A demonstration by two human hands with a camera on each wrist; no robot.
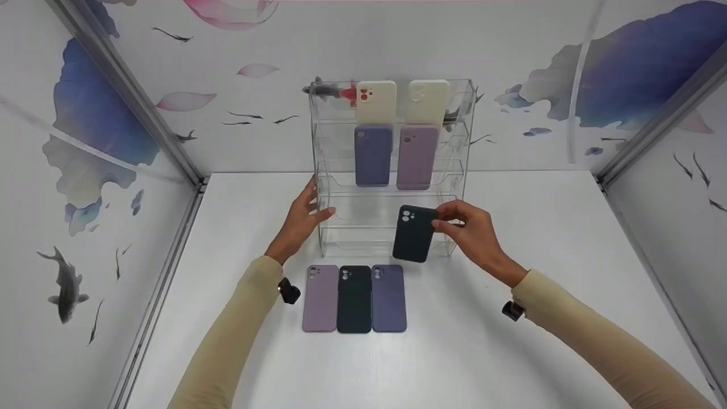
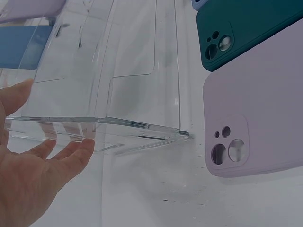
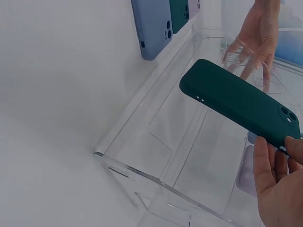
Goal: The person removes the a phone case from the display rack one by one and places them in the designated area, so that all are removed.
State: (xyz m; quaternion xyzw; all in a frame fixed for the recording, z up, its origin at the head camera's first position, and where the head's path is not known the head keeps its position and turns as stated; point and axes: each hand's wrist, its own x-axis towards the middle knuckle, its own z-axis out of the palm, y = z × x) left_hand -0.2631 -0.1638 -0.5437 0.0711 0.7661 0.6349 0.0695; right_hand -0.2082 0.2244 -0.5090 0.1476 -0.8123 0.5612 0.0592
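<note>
My right hand (image 1: pixel 474 236) pinches a dark green phone case (image 1: pixel 413 234) by its camera-end corner, between thumb and fingers. The case hangs tilted before the lower tiers of a clear acrylic display rack (image 1: pixel 358 211), apart from the table. At the rack's left side, my left hand (image 1: pixel 298 218) holds the side panel, fingers along the outside and thumb at the front. In front of the rack a light purple case (image 1: pixel 321 298), another dark green case (image 1: pixel 354 299) and a blue-violet case (image 1: pixel 389 298) lie side by side, camera holes towards the rack.
Two cream cases, a left one (image 1: pixel 376 102) and a right one (image 1: pixel 429 102), stand on the rack's top tier. Below them stand a blue-violet case (image 1: pixel 373 156) and a light purple case (image 1: pixel 417 158). Painted panels (image 1: pixel 375 40) enclose the white table (image 1: pixel 250 352) at back and sides.
</note>
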